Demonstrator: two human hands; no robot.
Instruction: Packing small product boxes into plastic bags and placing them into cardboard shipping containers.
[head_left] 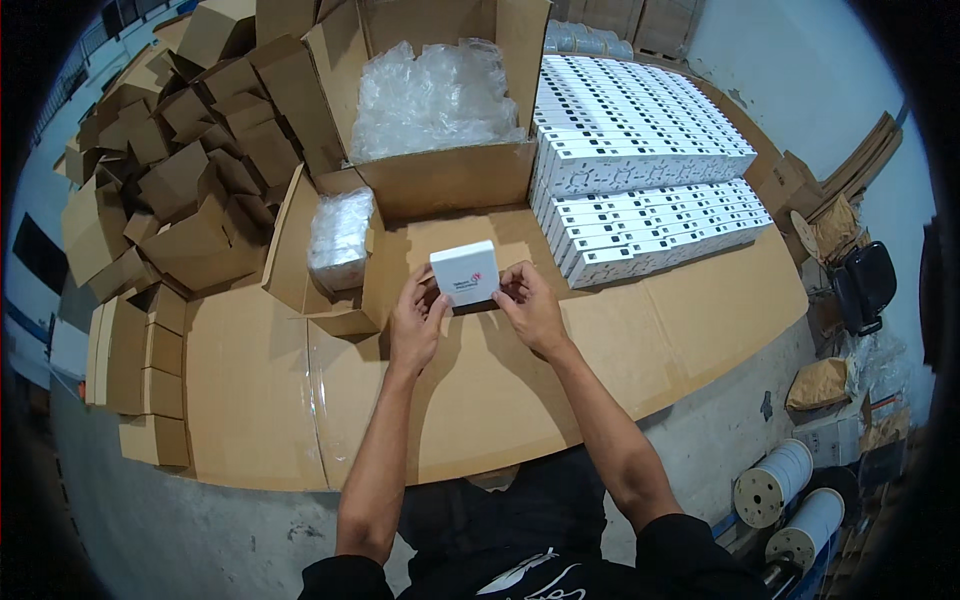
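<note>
Between my two hands is a small white square box, tilted so its printed face with a red mark shows. My left hand grips its left edge, thumb in front and fingers behind. My right hand pinches its lower right corner. Just left of my left hand stands an open brown carton with a stack of clear-wrapped items inside. Beyond my hands, a large open carton holds a heap of clear plastic bags.
Rows of stacked white boxes fill the table's far right. Many open brown cartons pile up at the left, with flat-sided ones nearer. Cardboard covers the table. Cable reels and a black chair stand right.
</note>
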